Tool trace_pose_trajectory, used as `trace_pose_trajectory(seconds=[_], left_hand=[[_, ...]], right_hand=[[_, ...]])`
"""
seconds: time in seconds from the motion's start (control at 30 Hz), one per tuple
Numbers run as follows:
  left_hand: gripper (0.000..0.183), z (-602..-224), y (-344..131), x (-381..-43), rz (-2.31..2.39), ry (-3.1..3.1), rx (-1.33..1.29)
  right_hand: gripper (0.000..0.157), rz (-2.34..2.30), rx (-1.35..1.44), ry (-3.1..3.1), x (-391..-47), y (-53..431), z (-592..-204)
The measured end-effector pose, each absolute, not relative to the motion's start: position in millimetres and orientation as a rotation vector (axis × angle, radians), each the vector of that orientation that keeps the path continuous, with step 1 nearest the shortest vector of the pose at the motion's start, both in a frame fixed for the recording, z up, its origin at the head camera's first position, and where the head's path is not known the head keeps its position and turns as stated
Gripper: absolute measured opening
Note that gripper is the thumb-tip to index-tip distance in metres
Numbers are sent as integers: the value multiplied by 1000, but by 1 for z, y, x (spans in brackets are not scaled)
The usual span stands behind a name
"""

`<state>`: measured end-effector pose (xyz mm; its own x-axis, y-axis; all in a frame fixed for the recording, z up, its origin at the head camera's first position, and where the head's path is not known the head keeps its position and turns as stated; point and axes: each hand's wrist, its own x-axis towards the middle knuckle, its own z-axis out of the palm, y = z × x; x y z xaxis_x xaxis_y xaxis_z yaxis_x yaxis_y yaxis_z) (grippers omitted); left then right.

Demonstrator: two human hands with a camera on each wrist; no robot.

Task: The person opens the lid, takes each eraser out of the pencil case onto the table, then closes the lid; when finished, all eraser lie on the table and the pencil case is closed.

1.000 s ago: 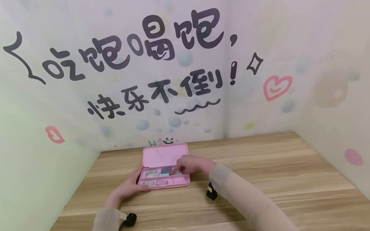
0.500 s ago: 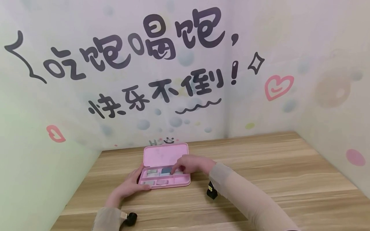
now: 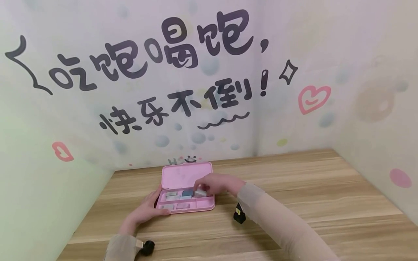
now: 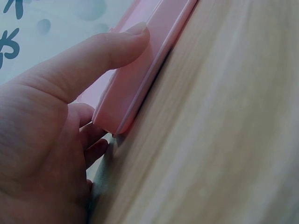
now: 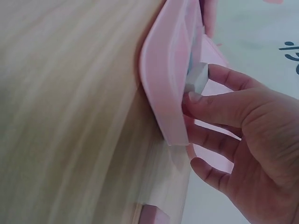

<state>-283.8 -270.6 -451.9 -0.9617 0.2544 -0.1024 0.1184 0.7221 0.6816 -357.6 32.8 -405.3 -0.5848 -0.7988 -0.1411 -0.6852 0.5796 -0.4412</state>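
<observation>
A pink pencil case (image 3: pixel 205 204) lies on the table with its lid (image 3: pixel 184 176) raised against the back. My left hand (image 3: pixel 148 210) grips its left end; in the left wrist view the thumb (image 4: pixel 133 44) presses on the front wall and the other fingers are behind the corner. My right hand (image 3: pixel 217 182) reaches into the back right of the case. Between thumb and index finger it pinches a small grey-white block (image 5: pixel 197 78), tilted at the case's rim in the right wrist view. To its left sits a blue-grey block (image 3: pixel 187 193).
Several pale blocks lie in the left compartments, such as a greenish one (image 3: pixel 171 194) and a pinkish one (image 3: pixel 183 206). The printed wall (image 3: pixel 209 145) rises close behind the case. A dull pink block-shaped thing (image 5: pixel 154 215) shows at the bottom of the right wrist view.
The right index finger, earlier pointing down beside the blue-grey block, has drawn up and back. The grey-white block now shows tilted in that hand's pinch. The left hand keeps its place.
</observation>
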Motion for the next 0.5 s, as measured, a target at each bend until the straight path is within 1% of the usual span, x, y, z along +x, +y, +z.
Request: trace_pose_trajectory(seconds=[0.27, 0.5], left_hand=[[115, -453, -271, -282, 1068, 2746, 292], [114, -453, -271, -283, 1066, 2752, 306]], right_hand=[[45, -647, -1123, 2508, -357, 41, -401], [42, -760, -1144, 2517, -357, 55, -403]])
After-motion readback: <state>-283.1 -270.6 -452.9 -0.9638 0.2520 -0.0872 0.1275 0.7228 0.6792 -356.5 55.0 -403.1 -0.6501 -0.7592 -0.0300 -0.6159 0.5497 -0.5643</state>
